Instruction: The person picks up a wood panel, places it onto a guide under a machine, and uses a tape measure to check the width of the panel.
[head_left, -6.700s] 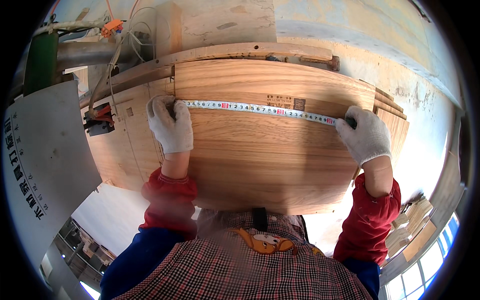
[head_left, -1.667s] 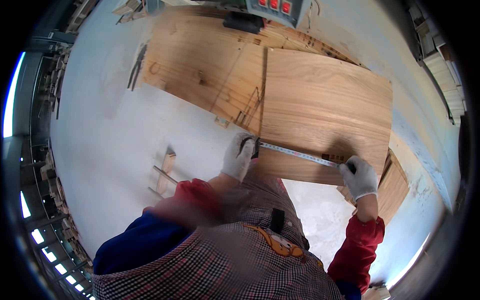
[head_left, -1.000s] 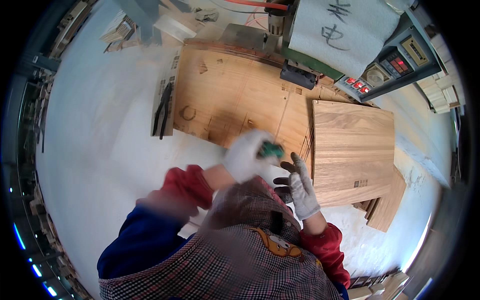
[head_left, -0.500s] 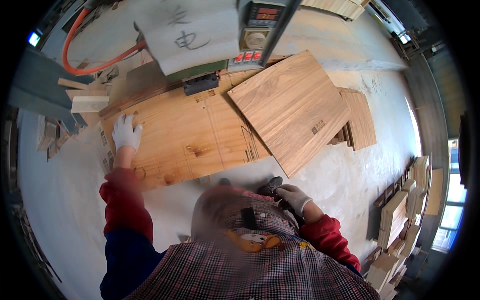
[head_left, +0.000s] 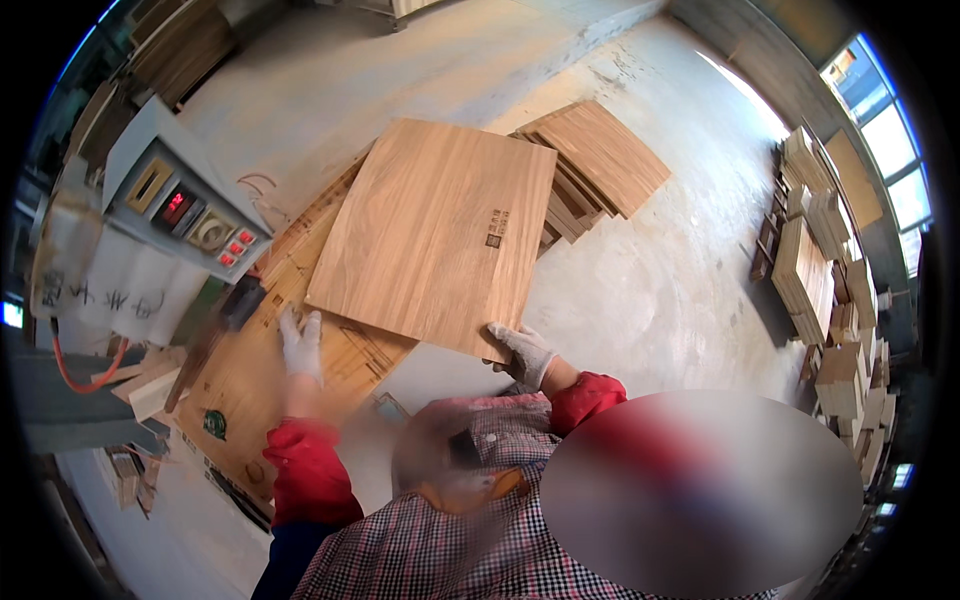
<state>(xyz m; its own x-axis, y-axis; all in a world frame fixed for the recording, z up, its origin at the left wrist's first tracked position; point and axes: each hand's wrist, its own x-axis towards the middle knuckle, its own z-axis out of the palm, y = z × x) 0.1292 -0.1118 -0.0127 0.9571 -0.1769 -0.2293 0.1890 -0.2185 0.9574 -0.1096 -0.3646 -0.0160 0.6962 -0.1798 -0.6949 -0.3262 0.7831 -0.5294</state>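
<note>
R hand point(head_left: 524, 354): fingers gripping wood panel point(head_left: 430, 235) at nr R corner; L hand point(head_left: 301, 345): fingers spread, by nr L corner.

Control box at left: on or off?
On, it seems. The control box has a display with glowing red digits, and its red switches look lit. Cannot tell whether any machine is running.

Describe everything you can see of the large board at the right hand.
The board is flat and rectangular, brown with wood-like grain, a dark printed mark near its right edge. It sits askew, partly over the paler worktop; whether it is lifted is unclear. The right hand holds its near right corner; the left hand is by its near left corner, contact unclear.
</note>
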